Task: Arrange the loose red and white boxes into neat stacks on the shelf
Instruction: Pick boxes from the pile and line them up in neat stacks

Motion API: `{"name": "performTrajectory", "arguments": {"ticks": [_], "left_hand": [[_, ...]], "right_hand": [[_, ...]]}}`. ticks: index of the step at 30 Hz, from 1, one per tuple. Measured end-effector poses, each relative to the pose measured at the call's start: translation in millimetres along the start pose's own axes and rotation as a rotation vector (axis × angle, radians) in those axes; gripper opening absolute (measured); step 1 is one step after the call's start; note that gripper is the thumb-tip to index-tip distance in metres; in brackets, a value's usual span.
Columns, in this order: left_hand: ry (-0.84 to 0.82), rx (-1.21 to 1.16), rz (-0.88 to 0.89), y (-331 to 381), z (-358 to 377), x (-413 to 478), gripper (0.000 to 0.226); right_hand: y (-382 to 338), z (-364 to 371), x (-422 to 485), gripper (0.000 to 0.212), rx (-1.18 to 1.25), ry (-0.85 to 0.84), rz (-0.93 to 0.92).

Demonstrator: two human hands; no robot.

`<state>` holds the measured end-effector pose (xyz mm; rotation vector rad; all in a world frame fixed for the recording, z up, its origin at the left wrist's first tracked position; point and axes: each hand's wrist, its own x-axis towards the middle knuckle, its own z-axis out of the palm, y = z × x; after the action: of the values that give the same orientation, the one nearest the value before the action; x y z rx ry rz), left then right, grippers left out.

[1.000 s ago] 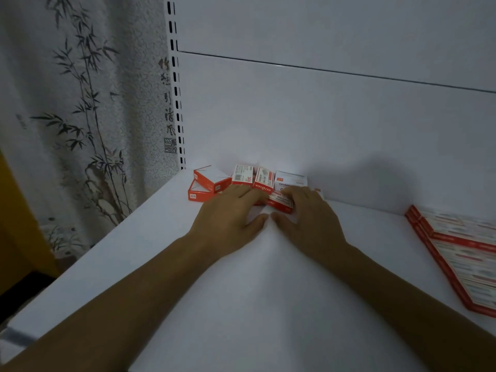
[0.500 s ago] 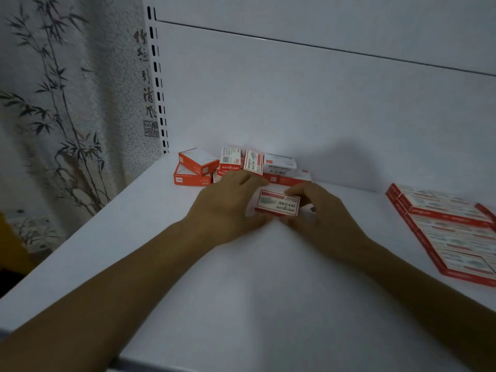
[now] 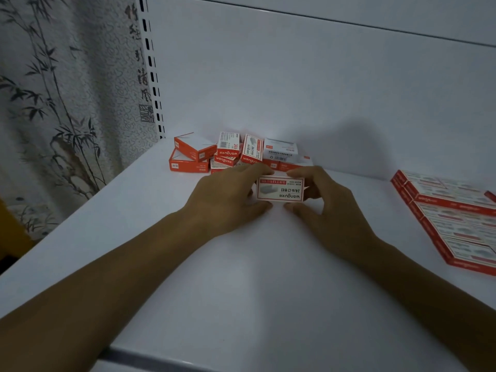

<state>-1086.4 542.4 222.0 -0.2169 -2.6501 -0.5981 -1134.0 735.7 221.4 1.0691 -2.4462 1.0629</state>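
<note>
Both hands pinching one box point(image 3: 280, 189) at centre: left hand point(image 3: 228, 196) on its 9 o'clock end, right hand point(image 3: 326, 202) on the 3 o'clock end. Loose pile point(image 3: 230, 154) at 12 o'clock on the shelf point(image 3: 241, 277). Step: pulling out a single box. Next: set it flat, square its edges as a stack base.

The flat boxes point(image 3: 456, 224) run off the right edge, print blurred.

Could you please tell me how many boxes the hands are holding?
1: a red and white box pinched between the left hand and right hand, in front of the loose pile; another may hide beneath it.
</note>
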Motion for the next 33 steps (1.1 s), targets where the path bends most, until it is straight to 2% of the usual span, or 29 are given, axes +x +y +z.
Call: {"name": "performTrajectory", "arguments": {"ticks": [4, 7, 10, 14, 18, 22, 25, 28, 33], "left_hand": [[0.022, -0.073, -0.013, 5, -1, 0, 0.055], [0.012, -0.376, -0.155, 13, 0, 1, 0.053], [-0.076, -0.746, -0.294, 22, 2, 0, 0.037], [-0.162, -1.084, -0.349, 36, -7, -1, 0.025], [-0.145, -1.314, -0.423, 39, -12, 3, 0.020], [-0.025, -1.341, -0.494, 37, -13, 5, 0.014], [0.065, -1.238, -0.509, 35, -13, 8, 0.018], [0.058, -1.156, -0.472, 32, -15, 9, 0.023], [0.012, -1.051, -0.337, 29, -16, 7, 0.033]], "right_hand": [[-2, -1, -2, 0.041, 0.011, 0.026, 0.005], [-5, -1, -2, 0.038, 0.129, 0.120, 0.064], [-12, -2, -1, 0.043, 0.311, 0.220, 0.144], [-26, -7, -2, 0.046, 0.238, 0.301, 0.016], [-31, -7, -5, 0.055, 0.155, 0.270, -0.057], [-26, -2, -6, 0.055, 0.044, 0.214, -0.088], [-23, -2, -6, 0.050, 0.009, 0.218, -0.082], [-19, -4, -4, 0.047, 0.021, 0.188, -0.083], [-18, -1, -5, 0.056, 0.135, -0.023, -0.083]]}}
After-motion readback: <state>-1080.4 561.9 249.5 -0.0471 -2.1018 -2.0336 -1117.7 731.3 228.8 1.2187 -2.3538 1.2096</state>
